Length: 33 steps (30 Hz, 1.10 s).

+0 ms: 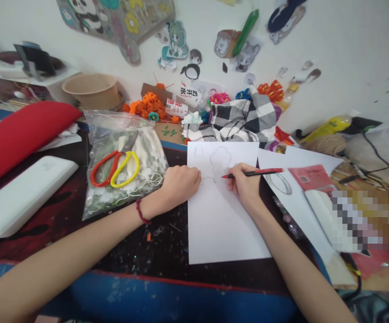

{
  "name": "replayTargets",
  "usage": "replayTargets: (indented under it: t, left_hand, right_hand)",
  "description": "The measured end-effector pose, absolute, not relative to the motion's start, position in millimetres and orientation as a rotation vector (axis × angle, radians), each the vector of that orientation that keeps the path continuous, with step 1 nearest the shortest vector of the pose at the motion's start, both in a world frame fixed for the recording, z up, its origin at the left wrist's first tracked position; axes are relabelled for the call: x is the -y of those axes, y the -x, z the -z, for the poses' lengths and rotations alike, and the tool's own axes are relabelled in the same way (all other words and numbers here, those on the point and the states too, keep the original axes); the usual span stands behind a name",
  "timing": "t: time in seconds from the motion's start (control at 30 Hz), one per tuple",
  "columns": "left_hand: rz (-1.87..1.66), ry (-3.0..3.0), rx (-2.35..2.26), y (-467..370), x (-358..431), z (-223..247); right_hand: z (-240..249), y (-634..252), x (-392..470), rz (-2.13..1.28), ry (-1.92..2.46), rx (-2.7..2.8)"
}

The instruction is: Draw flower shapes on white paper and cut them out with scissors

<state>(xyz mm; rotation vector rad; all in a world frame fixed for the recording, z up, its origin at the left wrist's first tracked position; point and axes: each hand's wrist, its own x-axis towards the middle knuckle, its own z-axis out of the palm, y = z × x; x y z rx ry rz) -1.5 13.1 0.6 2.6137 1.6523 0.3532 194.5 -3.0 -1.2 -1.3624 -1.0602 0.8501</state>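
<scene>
A white sheet of paper (221,224) lies on the dark tabletop, with faint grey outlines near its top: a cloud-like shape, a small rounded shape and a curved line. My right hand (244,184) grips a red and black pencil (265,172) over the sheet, its tip pointing left beside the lines. At the paper's left edge rests my left hand (182,183), closed in a fist, its fingertips curled out of sight. Left of that hand, scissors (125,168) with one red and one yellow handle lie on a clear plastic bag (95,197) of white and green pieces.
A white power bank (29,193) and a red case (23,134) lie at left. Behind the paper are a checked cloth (231,116), orange flowers (149,105) and bottles. More papers (282,168) and a red packet (310,176) crowd the right. A tan basin (92,89) stands at back left.
</scene>
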Motion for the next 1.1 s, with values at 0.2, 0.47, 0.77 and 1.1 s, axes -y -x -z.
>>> replayTargets:
  t: [0.2,0.47,0.77,1.1]
  left_hand:
    - [-0.373,-2.610,-1.658,1,-13,0]
    - [-0.373,-2.608,-1.660,1,-13,1]
    - [-0.376,-2.617,-1.638,1,-13,0]
    - [-0.358,-2.625,-1.613,1,-12,-1]
  right_hand:
    - [2,-170,13,-0.985,1.333,1.252]
    - [4,-159,16,-1.019,1.385,1.350]
    - [4,-158,17,-0.977,1.413,1.379]
    - [8,-159,14,-1.010,1.413,1.404]
